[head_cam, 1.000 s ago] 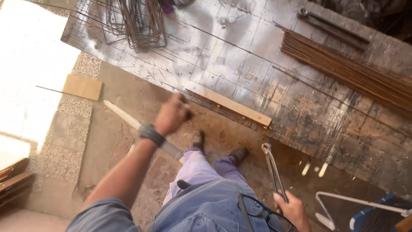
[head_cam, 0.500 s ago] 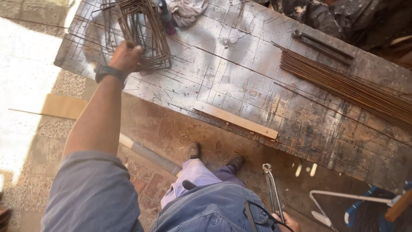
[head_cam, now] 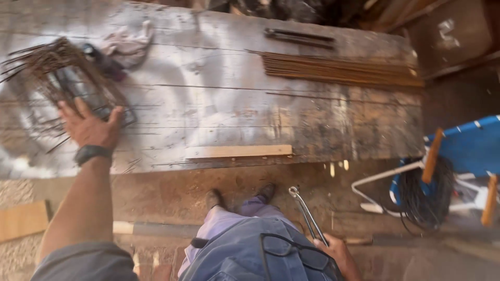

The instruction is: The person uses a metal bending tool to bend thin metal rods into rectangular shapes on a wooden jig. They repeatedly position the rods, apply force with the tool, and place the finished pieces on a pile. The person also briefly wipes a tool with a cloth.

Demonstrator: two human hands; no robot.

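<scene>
Head view: the left hand (head_cam: 91,127) lies over the near edge of a bundle of bent wire stirrups (head_cam: 62,83) at the left end of the wooden workbench (head_cam: 219,104). Its fingers (head_cam: 78,110) are spread and extended onto the wires; the frame is blurred here, so a closed grasp cannot be confirmed. A dark watch (head_cam: 91,154) sits on that wrist. The right hand (head_cam: 337,252) is low at the person's side, below the bench edge, fingers wrapped around the handles of a pair of metal pincers (head_cam: 308,216), whose head points up toward the bench. On the bench top, a crumpled rag (head_cam: 127,44) lies just beside the stirrups, a stack of straight steel rods (head_cam: 338,70) lies toward the far right, and a flat wooden batten (head_cam: 239,151) rests along the near edge. A blue frame (head_cam: 463,145) with a coil of dark wire (head_cam: 424,198) stands on the floor to the right.
</scene>
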